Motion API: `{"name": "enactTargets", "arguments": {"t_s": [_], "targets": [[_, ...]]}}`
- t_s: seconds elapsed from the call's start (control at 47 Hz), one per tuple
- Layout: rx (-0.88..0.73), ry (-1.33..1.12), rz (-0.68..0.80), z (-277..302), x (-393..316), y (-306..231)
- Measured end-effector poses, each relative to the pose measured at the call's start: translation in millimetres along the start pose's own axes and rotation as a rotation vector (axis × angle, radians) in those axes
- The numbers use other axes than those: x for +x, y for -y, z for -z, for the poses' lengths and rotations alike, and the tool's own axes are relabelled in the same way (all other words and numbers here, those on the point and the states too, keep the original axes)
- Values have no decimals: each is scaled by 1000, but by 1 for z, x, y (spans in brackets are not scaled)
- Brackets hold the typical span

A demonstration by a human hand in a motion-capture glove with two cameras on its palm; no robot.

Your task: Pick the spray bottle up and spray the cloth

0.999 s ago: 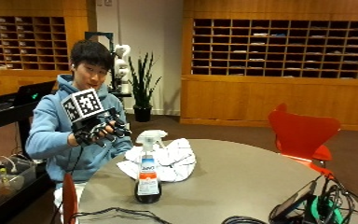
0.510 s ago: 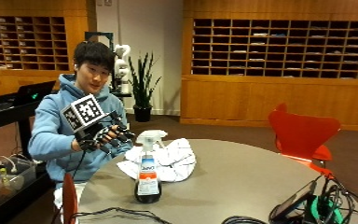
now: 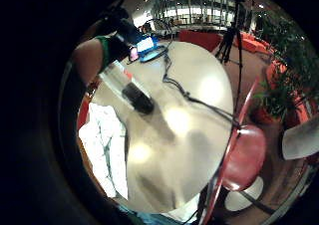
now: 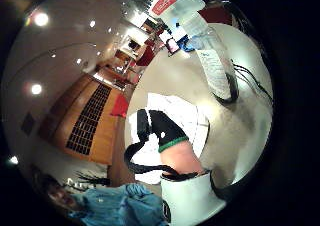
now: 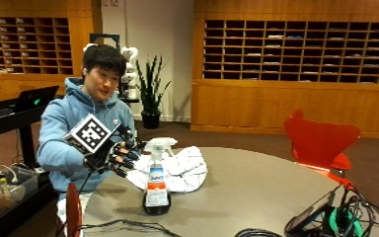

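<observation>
A round grey surface (image 5: 262, 192) fills the lower part of the outside view, with a broad bare stretch running from its middle toward the red chair (image 5: 320, 140) at its far side. Cables (image 5: 334, 217) and a small device crowd the near right edge, and another cable lies along the near left edge. The white cloth (image 5: 176, 168) lies crumpled close to the edge where the person sits, spread flat with its folds reaching toward the middle of the surface. The spray bottle (image 5: 156, 177) stands upright just in front of the cloth, nearer the camera, its white trigger head on top and dark liquid at its base; bare surface lies open to its right. The gloved right hand (image 5: 114, 154) hangs in the air just beside the bottle's head, on the side toward the person, its fingers (image 5: 125, 157) spread apart and lightly bent, holding nothing and apart from the bottle.
</observation>
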State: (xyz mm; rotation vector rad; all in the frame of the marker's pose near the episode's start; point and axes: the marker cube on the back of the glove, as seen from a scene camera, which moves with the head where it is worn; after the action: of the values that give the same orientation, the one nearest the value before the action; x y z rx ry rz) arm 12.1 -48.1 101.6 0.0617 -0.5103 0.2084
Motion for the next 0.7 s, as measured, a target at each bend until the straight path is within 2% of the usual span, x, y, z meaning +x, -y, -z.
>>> {"name": "enactTargets", "arguments": {"t_s": [0.191,0.383,0.702], "targets": [[39,84,-39,-16,6,25],[-16,223,-119,-39,16,45],[47,438,-207,-72,15,73]]}}
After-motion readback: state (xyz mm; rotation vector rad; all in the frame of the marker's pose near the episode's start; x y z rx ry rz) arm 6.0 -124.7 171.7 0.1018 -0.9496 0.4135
